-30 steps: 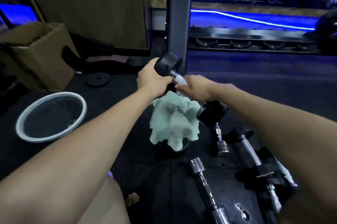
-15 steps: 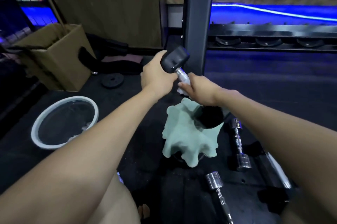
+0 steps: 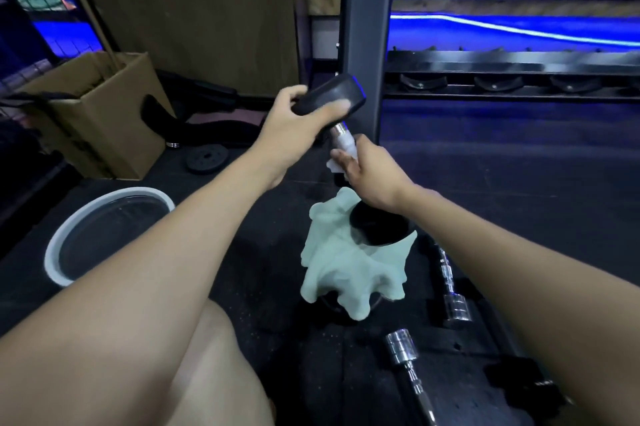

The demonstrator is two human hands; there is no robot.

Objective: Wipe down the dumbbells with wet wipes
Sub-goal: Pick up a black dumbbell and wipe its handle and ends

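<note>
A black dumbbell (image 3: 330, 98) with a chrome handle stands nearly upright at the centre. My left hand (image 3: 294, 129) grips its upper black head. My right hand (image 3: 369, 171) is closed around the handle with a white wet wipe (image 3: 341, 153) wrapped between fingers and metal. The lower black head (image 3: 377, 226) rests on a pale green cloth (image 3: 341, 268) that is draped over something dark on the floor.
A white-rimmed basin (image 3: 104, 233) sits on the black floor at left, a cardboard box (image 3: 100, 114) behind it. Chrome dumbbell bars (image 3: 450, 290) (image 3: 405, 356) lie at lower right. A grey upright post (image 3: 365, 27) and dumbbell rack (image 3: 502, 79) stand behind.
The dumbbell has tilted more upright, its lower head now down on the green cloth. My right hand has slid along the handle with the wipe. The camera view shifted a little.
</note>
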